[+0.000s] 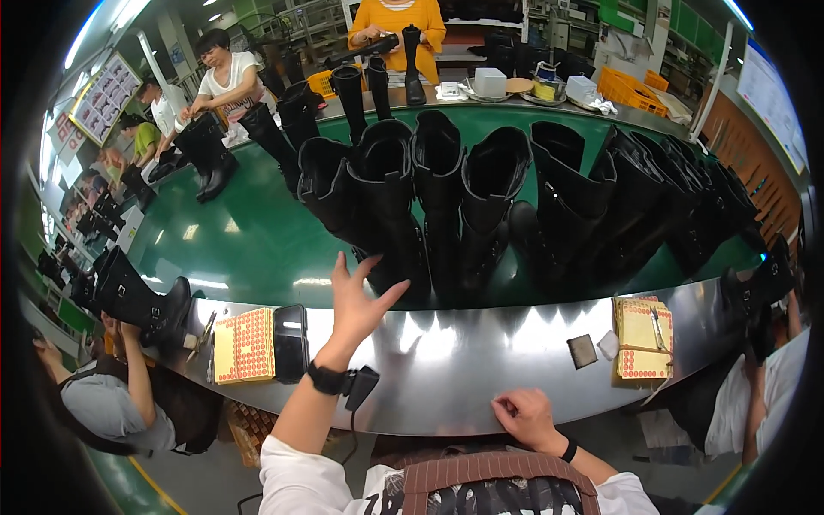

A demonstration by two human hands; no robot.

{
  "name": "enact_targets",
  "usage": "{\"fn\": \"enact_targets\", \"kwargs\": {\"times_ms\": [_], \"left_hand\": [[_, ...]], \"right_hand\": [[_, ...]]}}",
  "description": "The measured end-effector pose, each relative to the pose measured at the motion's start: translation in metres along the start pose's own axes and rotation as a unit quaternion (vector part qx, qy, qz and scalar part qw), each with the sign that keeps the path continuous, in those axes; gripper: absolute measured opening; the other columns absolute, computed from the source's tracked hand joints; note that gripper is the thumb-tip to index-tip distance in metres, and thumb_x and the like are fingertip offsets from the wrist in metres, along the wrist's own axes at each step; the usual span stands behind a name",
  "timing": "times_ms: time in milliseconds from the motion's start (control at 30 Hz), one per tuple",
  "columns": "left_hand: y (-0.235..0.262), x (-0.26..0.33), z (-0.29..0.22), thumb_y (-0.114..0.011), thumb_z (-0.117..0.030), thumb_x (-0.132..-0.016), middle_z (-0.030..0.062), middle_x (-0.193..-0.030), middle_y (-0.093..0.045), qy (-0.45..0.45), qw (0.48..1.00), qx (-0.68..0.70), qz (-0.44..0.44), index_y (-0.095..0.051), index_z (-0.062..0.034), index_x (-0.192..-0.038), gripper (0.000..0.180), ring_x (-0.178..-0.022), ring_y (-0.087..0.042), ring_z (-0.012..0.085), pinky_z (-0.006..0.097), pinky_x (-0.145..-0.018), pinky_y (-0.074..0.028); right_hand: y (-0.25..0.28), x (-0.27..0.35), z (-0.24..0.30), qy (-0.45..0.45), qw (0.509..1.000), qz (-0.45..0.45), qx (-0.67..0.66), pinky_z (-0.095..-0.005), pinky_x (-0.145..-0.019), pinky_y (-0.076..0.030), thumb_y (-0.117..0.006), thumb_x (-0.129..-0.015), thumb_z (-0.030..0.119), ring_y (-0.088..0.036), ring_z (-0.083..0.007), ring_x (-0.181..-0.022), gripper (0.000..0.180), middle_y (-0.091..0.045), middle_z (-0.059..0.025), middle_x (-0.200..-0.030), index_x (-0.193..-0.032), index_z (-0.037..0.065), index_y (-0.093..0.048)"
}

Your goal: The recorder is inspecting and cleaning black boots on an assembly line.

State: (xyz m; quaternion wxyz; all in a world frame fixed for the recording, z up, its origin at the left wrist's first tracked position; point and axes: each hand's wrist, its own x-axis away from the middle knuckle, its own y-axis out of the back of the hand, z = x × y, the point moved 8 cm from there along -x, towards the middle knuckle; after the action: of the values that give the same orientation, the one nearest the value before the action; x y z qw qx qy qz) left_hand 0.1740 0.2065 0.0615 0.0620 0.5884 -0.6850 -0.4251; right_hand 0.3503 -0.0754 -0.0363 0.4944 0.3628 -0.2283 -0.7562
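Observation:
My left hand reaches forward over the steel ledge, fingers spread, just short of the foot of a tall black boot. That boot stands in a row of several black boots on the green conveyor belt. A black band with a small device sits on my left wrist. My right hand rests low at the ledge's near edge with its fingers curled in; nothing shows in it.
A sheet of red dot stickers and a black phone lie left on the ledge. Another sticker pad with a pen lies right, beside a small dark square. People handle boots at the left and far side; yellow crates stand behind.

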Motion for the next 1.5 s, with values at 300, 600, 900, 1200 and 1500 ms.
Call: {"fn": "enact_targets", "kwargs": {"times_ms": [300,600,900,1200,1500], "left_hand": [[-0.051,-0.052,0.008,-0.077,-0.044,-0.072,0.0308,-0.127,-0.047,-0.017,0.98,-0.083,-0.177,-0.065,0.003,-0.107,0.06,-0.119,-0.044,0.0448,0.05,-0.097,-0.038],[0.067,-0.025,0.005,-0.06,-0.038,-0.091,0.0234,-0.077,-0.065,0.03,0.951,-0.192,-0.243,-0.069,0.003,-0.089,0.042,-0.073,-0.064,0.042,0.047,-0.065,-0.05],[0.062,0.148,-0.075,-0.07,-0.031,-0.077,0.0185,-0.085,-0.06,-0.083,0.974,-0.147,-0.153,-0.068,-0.0022,-0.096,0.035,-0.082,-0.059,0.0382,0.046,-0.065,-0.048],[0.058,0.17,-0.067,-0.066,-0.048,-0.074,0.0391,-0.138,-0.034,-0.209,0.977,0.041,-0.004,-0.062,0.0097,-0.113,0.07,-0.123,-0.041,0.0526,0.05,-0.109,-0.032],[0.073,0.164,-0.039,-0.066,-0.013,-0.085,0.0159,-0.095,-0.063,0.008,0.983,0.163,-0.081,-0.065,-0.0072,-0.117,0.032,-0.079,-0.063,0.0333,0.036,-0.07,-0.051]], "right_hand": [[0.004,0.0,-0.001,-0.007,1.0,-0.022,0.01,-0.0312,-0.055,-0.037,-0.073,-0.078,0.014,-0.057,-0.0179,-0.055,0.01,-0.058,-0.0002,-0.062,-0.076,0.012,-0.063],[0.009,0.0,0.005,-0.014,0.999,-0.025,-0.019,-0.0328,-0.055,-0.04,-0.073,-0.078,0.013,-0.057,-0.0202,-0.053,0.009,-0.058,-0.0014,-0.062,-0.078,0.011,-0.064],[-0.009,-0.048,0.079,0.132,0.988,0.039,-0.071,-0.046,-0.099,-0.04,-0.082,-0.066,0.044,-0.05,-0.0425,-0.115,0.085,-0.051,-0.0245,-0.128,-0.129,-0.004,-0.049],[-0.06,-0.041,0.057,0.141,0.983,0.047,-0.111,-0.035,-0.092,-0.044,-0.083,-0.066,0.011,-0.054,-0.0273,-0.11,0.077,-0.052,-0.0181,-0.125,-0.131,-0.004,-0.044],[-0.051,-0.055,0.049,-0.001,0.955,-0.052,-0.294,-0.033,-0.094,-0.044,-0.061,-0.092,0.006,-0.058,-0.0213,-0.108,0.031,-0.062,-0.0135,-0.117,-0.12,-0.006,-0.057]]}}
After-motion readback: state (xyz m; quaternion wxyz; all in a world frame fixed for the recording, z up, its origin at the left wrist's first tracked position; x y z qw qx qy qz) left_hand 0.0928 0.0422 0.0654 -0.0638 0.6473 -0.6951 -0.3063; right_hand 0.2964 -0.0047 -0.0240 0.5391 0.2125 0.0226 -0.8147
